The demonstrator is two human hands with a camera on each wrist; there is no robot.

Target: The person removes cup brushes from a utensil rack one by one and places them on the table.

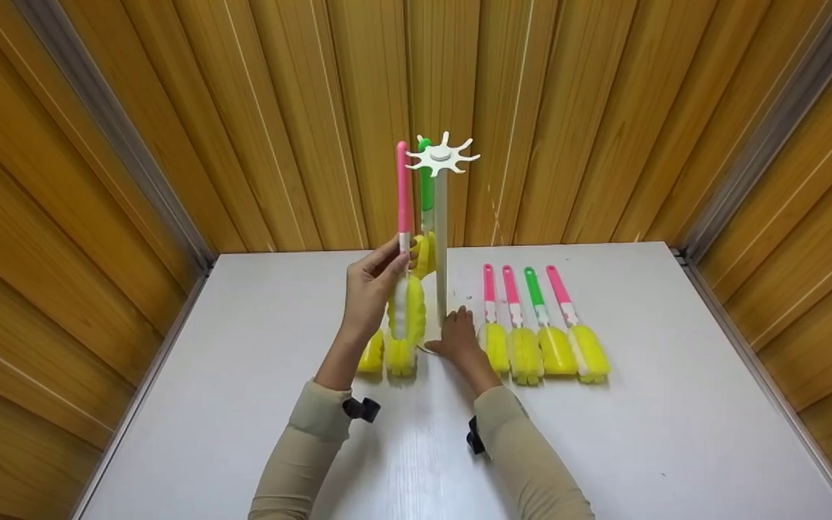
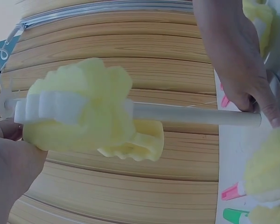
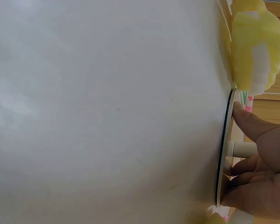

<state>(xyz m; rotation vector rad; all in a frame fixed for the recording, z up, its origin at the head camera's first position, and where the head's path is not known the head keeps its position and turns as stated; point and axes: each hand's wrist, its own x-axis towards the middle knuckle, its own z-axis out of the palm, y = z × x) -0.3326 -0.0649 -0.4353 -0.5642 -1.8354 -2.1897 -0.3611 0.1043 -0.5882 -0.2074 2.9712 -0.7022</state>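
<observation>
In the head view my left hand (image 1: 369, 289) pinches a pink-handled sponge brush (image 1: 403, 188) at its white neck. The brush stands upright, yellow-and-white sponge downward, its handle top beside a hook of a white stand (image 1: 441, 245). Whether handle and hook touch, I cannot tell. A green-handled brush (image 1: 426, 195) hangs at the stand's far side, partly hidden. My right hand (image 1: 461, 339) rests on the stand's foot. From the right wrist, its thumb and fingers spread over the round base (image 3: 229, 128) on either side of the pole (image 3: 245, 149).
Several brushes (image 1: 526, 354) with pink or green handles lie in a row on the white table (image 1: 640, 448), right of the stand. Left of it, two yellow sponge heads (image 1: 401, 359) show partly behind my left arm. Wood-patterned panels (image 1: 300, 130) enclose the back and sides.
</observation>
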